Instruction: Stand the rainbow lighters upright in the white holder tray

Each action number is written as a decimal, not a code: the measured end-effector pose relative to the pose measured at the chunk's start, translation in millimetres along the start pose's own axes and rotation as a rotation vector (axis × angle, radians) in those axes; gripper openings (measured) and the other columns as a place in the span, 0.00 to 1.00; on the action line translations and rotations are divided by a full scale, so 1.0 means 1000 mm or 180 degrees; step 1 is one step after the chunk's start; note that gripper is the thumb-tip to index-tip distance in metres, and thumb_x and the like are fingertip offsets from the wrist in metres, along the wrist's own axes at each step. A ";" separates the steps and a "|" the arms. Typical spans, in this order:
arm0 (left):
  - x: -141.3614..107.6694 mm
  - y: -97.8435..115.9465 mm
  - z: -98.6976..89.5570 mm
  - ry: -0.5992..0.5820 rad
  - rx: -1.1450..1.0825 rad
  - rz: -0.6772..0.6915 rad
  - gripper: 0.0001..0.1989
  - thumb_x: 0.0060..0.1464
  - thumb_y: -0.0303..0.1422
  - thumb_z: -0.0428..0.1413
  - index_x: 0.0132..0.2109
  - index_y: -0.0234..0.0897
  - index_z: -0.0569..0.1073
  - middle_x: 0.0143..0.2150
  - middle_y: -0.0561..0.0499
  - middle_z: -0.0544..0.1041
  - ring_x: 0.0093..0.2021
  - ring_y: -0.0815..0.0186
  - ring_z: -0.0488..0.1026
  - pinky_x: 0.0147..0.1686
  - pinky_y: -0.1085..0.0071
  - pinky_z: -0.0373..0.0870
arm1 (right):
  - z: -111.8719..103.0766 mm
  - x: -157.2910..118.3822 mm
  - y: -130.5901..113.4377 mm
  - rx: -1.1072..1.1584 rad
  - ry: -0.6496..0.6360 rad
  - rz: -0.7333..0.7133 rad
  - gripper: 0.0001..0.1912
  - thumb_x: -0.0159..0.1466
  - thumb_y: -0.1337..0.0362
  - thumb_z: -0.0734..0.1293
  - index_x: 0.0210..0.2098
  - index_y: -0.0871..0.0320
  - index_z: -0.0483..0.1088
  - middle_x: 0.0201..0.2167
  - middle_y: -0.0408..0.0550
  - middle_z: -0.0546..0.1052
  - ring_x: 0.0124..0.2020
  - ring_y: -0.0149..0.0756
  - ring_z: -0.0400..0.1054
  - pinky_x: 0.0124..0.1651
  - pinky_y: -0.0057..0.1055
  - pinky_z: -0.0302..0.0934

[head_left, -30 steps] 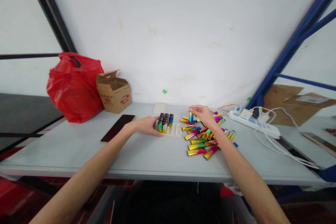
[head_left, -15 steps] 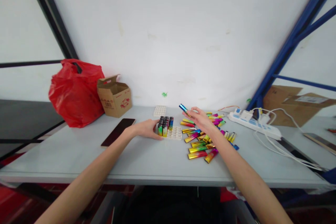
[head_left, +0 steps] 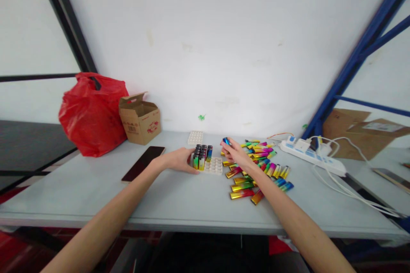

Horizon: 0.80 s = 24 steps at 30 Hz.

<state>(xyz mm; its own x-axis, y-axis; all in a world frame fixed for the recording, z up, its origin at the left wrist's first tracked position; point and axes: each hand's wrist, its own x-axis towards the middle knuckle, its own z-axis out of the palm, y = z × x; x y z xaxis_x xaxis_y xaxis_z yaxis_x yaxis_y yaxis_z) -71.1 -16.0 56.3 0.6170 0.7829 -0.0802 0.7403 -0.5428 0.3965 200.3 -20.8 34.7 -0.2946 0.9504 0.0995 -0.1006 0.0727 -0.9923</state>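
Note:
Several shiny coloured lighters (head_left: 201, 163) stand upright in the left part of a white tray (head_left: 215, 165) with round holes. My left hand (head_left: 183, 160) is at the left side of that tray, thumb and fingers apart around its edge and the lighters there; whether it grips them is hard to tell. Right of the tray, my right hand (head_left: 235, 153) is closed on a blue lighter (head_left: 226, 141), held above the table. Beneath and around my right forearm lies a loose pile of metallic lighters (head_left: 242, 186) in yellow, red, green, purple and blue.
A second white tray (head_left: 195, 137) lies near the wall. To the left are a dark phone (head_left: 144, 163), an open cardboard box (head_left: 140, 120) and a red plastic bag (head_left: 92, 115). A white power strip (head_left: 312, 156) with cables lies right, before brown cardboard (head_left: 358, 132).
My right hand has moved slightly down and left, toward the tray. The blue lighter in it has turned from slanted outward to more upright. My left hand stays by the tray.

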 end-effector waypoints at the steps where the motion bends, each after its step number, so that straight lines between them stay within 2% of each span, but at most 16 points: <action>1: 0.000 0.001 0.000 -0.0007 0.0020 -0.0018 0.33 0.45 0.55 0.64 0.52 0.38 0.71 0.35 0.52 0.76 0.32 0.62 0.72 0.29 0.70 0.64 | 0.001 0.001 0.001 -0.0058 0.0097 0.0041 0.25 0.58 0.40 0.70 0.33 0.54 0.63 0.20 0.32 0.57 0.15 0.20 0.42 0.17 0.20 0.38; 4: 0.000 0.002 -0.001 -0.0027 0.0075 -0.0084 0.33 0.44 0.55 0.64 0.50 0.37 0.71 0.35 0.51 0.76 0.32 0.61 0.72 0.29 0.69 0.64 | 0.000 0.002 0.003 -0.0097 0.0358 0.0187 0.30 0.62 0.34 0.61 0.25 0.55 0.58 0.16 0.32 0.49 0.15 0.21 0.38 0.17 0.21 0.34; 10: -0.001 0.003 -0.002 -0.0058 0.0071 -0.0124 0.36 0.44 0.57 0.63 0.52 0.38 0.70 0.36 0.51 0.76 0.33 0.61 0.73 0.30 0.69 0.65 | -0.001 -0.001 0.002 -0.0274 0.0374 0.0173 0.25 0.65 0.45 0.58 0.19 0.54 0.52 0.14 0.35 0.51 0.15 0.23 0.38 0.17 0.23 0.34; 13: -0.002 0.004 -0.003 -0.0087 0.0040 -0.0132 0.35 0.44 0.56 0.63 0.53 0.38 0.70 0.36 0.51 0.76 0.33 0.61 0.73 0.30 0.69 0.65 | 0.001 -0.001 0.003 -0.0346 0.0370 0.0201 0.26 0.65 0.44 0.58 0.19 0.54 0.53 0.15 0.36 0.51 0.15 0.23 0.39 0.17 0.23 0.35; 16: -0.002 0.003 -0.002 -0.0074 -0.0055 -0.0097 0.36 0.44 0.55 0.64 0.55 0.39 0.69 0.37 0.52 0.77 0.34 0.61 0.74 0.31 0.69 0.66 | 0.002 0.000 0.006 -0.0306 0.0253 0.0222 0.30 0.65 0.37 0.59 0.23 0.56 0.61 0.16 0.34 0.51 0.15 0.23 0.39 0.18 0.23 0.36; 18: -0.001 0.001 -0.001 -0.0056 -0.0088 -0.0040 0.36 0.44 0.55 0.64 0.55 0.40 0.70 0.38 0.52 0.77 0.35 0.61 0.74 0.32 0.70 0.67 | 0.004 0.000 0.007 -0.0333 0.0026 0.0143 0.31 0.63 0.34 0.59 0.29 0.57 0.67 0.18 0.34 0.54 0.15 0.24 0.43 0.17 0.23 0.40; 20: 0.000 -0.002 0.001 -0.0020 -0.0086 -0.0008 0.36 0.44 0.54 0.64 0.56 0.39 0.70 0.38 0.51 0.78 0.35 0.61 0.74 0.32 0.69 0.67 | 0.006 -0.003 0.005 -0.0494 -0.0181 -0.0027 0.30 0.64 0.34 0.59 0.35 0.56 0.70 0.20 0.35 0.59 0.16 0.26 0.50 0.18 0.25 0.49; 22: 0.002 -0.004 0.002 -0.0002 -0.0112 -0.0009 0.38 0.43 0.55 0.65 0.56 0.39 0.70 0.38 0.51 0.78 0.35 0.61 0.74 0.32 0.69 0.67 | 0.009 -0.008 -0.001 -0.0946 -0.0306 -0.0321 0.28 0.68 0.37 0.57 0.40 0.55 0.70 0.23 0.38 0.65 0.19 0.30 0.60 0.24 0.28 0.60; 24: 0.003 -0.006 0.003 0.0003 -0.0178 0.0008 0.40 0.41 0.55 0.66 0.57 0.39 0.69 0.39 0.51 0.78 0.35 0.61 0.74 0.33 0.70 0.67 | 0.012 -0.014 -0.009 -0.1631 -0.0332 -0.0778 0.25 0.71 0.41 0.57 0.41 0.55 0.70 0.27 0.42 0.70 0.26 0.33 0.67 0.33 0.30 0.64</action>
<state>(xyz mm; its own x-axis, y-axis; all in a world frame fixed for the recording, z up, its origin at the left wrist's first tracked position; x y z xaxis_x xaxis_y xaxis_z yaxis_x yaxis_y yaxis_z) -72.8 -10.9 50.6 0.6186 0.7818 -0.0784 0.7226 -0.5270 0.4473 194.4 -38.5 42.8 -0.4155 0.8546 0.3115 0.2879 0.4484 -0.8462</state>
